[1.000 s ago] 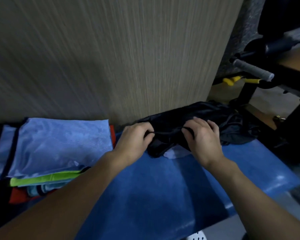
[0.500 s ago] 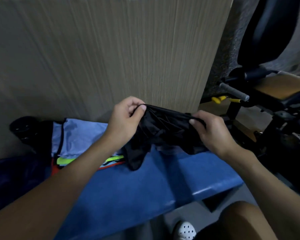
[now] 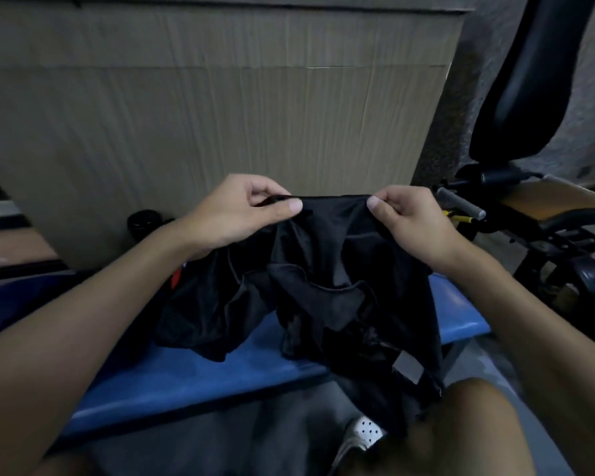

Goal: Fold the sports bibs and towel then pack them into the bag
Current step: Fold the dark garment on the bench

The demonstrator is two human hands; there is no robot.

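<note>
From the head view, the left hand (image 3: 241,214) and the right hand (image 3: 409,221) each pinch the top edge of a black bag (image 3: 323,286) between thumb and curled fingers, holding that edge stretched level between them in front of a brown ribbed panel (image 3: 220,115). The bag hangs crumpled from the hands, its lower folds draped on a blue bench (image 3: 186,372) and over the bench's near edge; a small grey patch (image 3: 407,367) shows near its lower right corner. A sliver of red cloth (image 3: 175,280) peeks out beside the left forearm, touching the bag's left side. A dark round object (image 3: 145,221) sits at the foot of the panel. To the right stands a black padded seat (image 3: 529,80) with a grey handle (image 3: 461,207). Below, a white perforated shoe (image 3: 366,431) is on the floor.
</note>
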